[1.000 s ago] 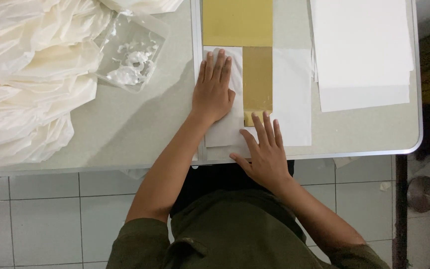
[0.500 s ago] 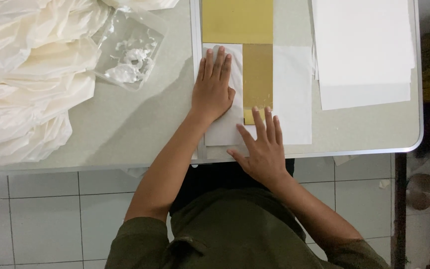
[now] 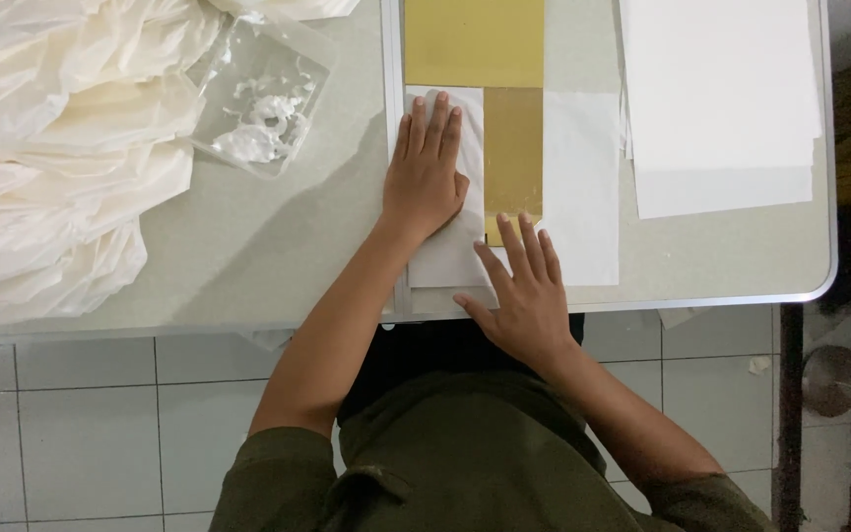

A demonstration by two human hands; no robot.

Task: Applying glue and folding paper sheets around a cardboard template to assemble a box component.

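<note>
While pressing flat, left hand (image 3: 427, 175) open, palm down, fingers together and straight, on narrow white paper strip (image 3: 445, 251) lying on pale grey table (image 3: 278, 246) near front edge. No pinch, nothing gripped, just flat contact. Right hand (image 3: 521, 291) also open, fingers spread apart, palm down; fingertips (image 3: 500, 225) touching lower end of dull gold rectangular sheet (image 3: 513, 148), heel of hand over table's front edge. Nothing clamped here either.

Count: two hands, both flat. Gold sheets: two, dull one just right of strip, brighter yellow-gold square sheet (image 3: 475, 41) above it, touching top of strip. White translucent sheet (image 3: 581, 187) just right of dull gold one, one visible. Stack of larger white paper sheets (image 3: 721, 99) at far right of table, count per sheet cannot tell. Metal straightedge-like rail (image 3: 392, 89) running along left side of strip.

Packaging: one clear plastic bag (image 3: 263, 99) with white crumpled scraps inside, left of rail, well apart from hands. Heap of cream-white thin paper or film (image 3: 51, 148) covering left end of table, number of pieces cannot tell. No legible labels.
</note>
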